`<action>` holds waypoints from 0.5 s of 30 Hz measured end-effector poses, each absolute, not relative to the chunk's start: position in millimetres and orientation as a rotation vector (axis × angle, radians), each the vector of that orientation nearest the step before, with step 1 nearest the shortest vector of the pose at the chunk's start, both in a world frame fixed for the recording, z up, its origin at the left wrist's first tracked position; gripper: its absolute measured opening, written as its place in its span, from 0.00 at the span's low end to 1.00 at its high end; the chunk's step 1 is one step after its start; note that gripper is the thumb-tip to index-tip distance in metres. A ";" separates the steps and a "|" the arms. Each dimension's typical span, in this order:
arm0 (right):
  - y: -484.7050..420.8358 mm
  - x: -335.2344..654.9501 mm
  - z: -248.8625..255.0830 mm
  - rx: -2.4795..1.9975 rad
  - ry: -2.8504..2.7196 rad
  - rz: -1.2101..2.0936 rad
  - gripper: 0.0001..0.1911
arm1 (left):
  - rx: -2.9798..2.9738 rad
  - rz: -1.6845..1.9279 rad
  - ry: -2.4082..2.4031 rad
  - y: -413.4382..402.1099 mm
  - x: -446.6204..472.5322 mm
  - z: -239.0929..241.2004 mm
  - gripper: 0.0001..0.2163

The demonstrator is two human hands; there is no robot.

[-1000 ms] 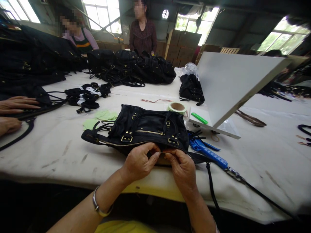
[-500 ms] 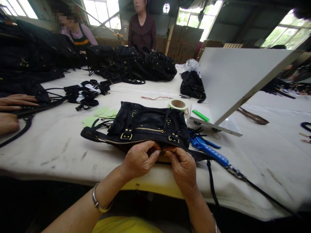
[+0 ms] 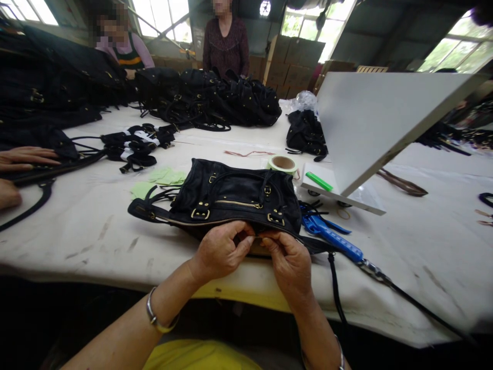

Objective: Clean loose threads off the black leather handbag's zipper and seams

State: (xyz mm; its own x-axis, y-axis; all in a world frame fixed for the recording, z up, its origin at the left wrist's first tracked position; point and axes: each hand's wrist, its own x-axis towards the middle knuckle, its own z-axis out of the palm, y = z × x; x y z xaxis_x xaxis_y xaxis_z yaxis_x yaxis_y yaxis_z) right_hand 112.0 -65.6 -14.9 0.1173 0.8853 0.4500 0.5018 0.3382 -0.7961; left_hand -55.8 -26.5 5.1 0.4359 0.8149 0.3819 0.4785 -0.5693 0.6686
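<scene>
- Black bag (image 3: 236, 192) is lying on the table (image 3: 69, 226) directly in front of the wearer, its zipped opening facing the near edge.
- Left hand (image 3: 221, 252) is pinching, thumb tip against fingertips, at the near edge of that opening.
- Right hand (image 3: 290, 262) is mirroring it just beside, thumb and finger likewise pressing together on the bag's edge; the exact bit of material is too small to make out.
- Little is changing over the last second: both hands are keeping their place on the bag, fingertips nearly meeting.
- The whole view is sliding upward slightly; bag, tape roll (image 3: 283, 163) and green cutter (image 3: 319, 181) are shifting together, so the head is probably moving, not the bag.
- Clearest change is off to the left: a co-worker's lower hand (image 3: 8, 195) is drawing back toward the frame edge, while the upper hand (image 3: 26, 156) is staying flat on dark material.
- Reading: the work is seemingly holding at one small spot, fine fingertip handling rather than repositioning.
- Blue-handled tool (image 3: 335, 239) is lying by the bag's right end, neither hand touching it.
</scene>
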 end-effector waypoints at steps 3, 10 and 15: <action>-65.4 112.7 -15.5 -1.298 -1.534 0.457 0.07 | 2.231 0.965 1.084 -26.4 -56.0 5.8 0.05; -65.6 112.4 -16.2 -1.286 -1.558 0.437 0.07 | 2.237 0.976 1.078 -26.1 -56.2 5.9 0.05; -65.1 112.8 -16.8 -1.293 -1.553 0.444 0.06 | 2.243 0.961 1.072 -25.4 -55.0 5.4 0.05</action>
State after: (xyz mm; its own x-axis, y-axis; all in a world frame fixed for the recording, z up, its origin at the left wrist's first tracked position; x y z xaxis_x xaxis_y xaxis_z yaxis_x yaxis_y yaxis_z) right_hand 112.8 -65.1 -16.8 0.0993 0.8818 0.4611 0.5043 0.3549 -0.7872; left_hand -55.0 -25.4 5.4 0.4491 0.8044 0.3889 0.4739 -0.5834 0.6596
